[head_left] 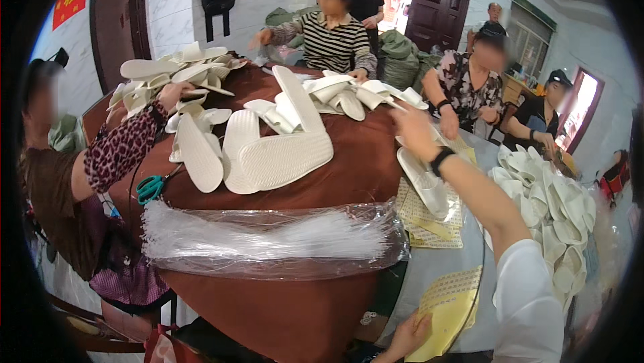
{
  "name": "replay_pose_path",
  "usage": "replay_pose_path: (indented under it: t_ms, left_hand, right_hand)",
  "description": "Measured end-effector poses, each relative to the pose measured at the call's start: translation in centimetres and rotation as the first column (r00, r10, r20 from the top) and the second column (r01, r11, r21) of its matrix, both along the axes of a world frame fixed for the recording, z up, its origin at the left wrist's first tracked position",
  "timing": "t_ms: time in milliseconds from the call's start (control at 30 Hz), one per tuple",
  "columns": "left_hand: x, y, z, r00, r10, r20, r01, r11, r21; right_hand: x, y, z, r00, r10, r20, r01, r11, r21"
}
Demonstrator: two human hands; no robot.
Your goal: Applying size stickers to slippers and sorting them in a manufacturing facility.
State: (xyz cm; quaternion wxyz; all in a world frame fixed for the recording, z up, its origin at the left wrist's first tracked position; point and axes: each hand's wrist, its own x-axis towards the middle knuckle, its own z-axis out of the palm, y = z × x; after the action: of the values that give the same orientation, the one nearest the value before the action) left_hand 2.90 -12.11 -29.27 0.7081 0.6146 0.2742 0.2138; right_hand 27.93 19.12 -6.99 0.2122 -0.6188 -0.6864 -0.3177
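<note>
Low in the picture, my left hand (406,336) grips the edge of a yellow sheet of small printed labels (446,309). My right arm, in a white sleeve and a black wristband, stretches out across the table. Blurred by motion, my right hand (414,130) is close to the cream slippers (396,97), and its fingers do not show clearly. Below that forearm a single white slipper (426,185) lies on more yellow label sheets (436,234). A clear bag of thin white plastic strands (268,235) lies across the brown tablecloth (268,303).
Large cream slippers (285,158) stand mid-table. Another slipper heap (178,71) lies far left, where a person in leopard-print sleeves (124,152) reaches in. Teal-handled scissors (150,189) lie nearby. More slippers (547,209) pile up at right. Several other people surround the table.
</note>
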Motion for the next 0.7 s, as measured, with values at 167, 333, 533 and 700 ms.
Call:
replay_pose_path:
  t_ms: [167,333,533,700]
  left_hand:
    - [-0.4,0.4,1.2,1.000,0.009,0.027,-0.011,0.998,0.057]
    - [-0.7,0.5,0.6,1.000,0.011,-0.002,-0.010,0.992,0.127]
    - [-0.2,0.1,-0.6,0.997,0.060,-0.056,-0.049,0.981,0.187]
    - [-1.0,0.3,2.7,0.995,0.102,-0.019,-0.100,0.992,0.073]
  right_hand:
    - [-13.3,3.7,-3.2,0.913,0.363,0.185,-0.303,0.909,-0.286]
    - [-16.8,5.8,-4.0,0.968,0.249,-0.042,-0.251,0.933,-0.257]
    - [-13.5,3.4,3.7,0.906,0.355,-0.231,-0.361,0.932,0.019]
    - [-11.4,-3.1,10.4,0.908,0.318,-0.274,-0.294,0.948,0.124]
